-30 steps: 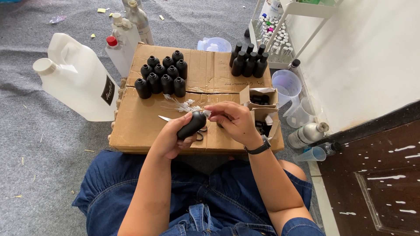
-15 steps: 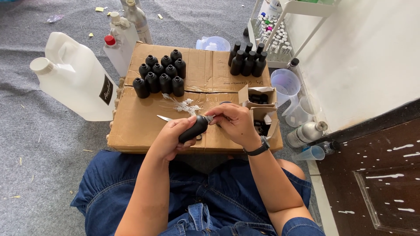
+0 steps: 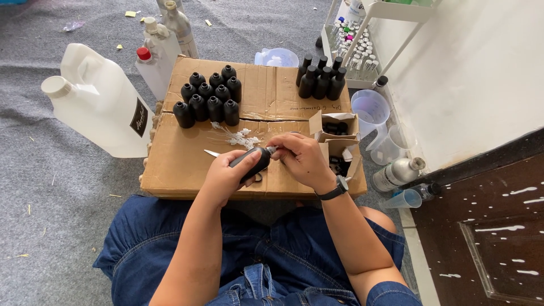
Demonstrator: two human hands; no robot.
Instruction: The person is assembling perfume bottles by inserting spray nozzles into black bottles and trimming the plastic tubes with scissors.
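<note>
Over a flattened cardboard box (image 3: 187,164) on the lap, a small black bottle (image 3: 251,163) was held tilted on its side, gripped around the body by the left hand (image 3: 226,177), apparently so its neck faced the right hand (image 3: 300,161), whose fingertips were pinched closed at its opening. The bottle looked matte, rounded and uncapped. Similar bottles (image 3: 208,97) were grouped beyond.
</note>
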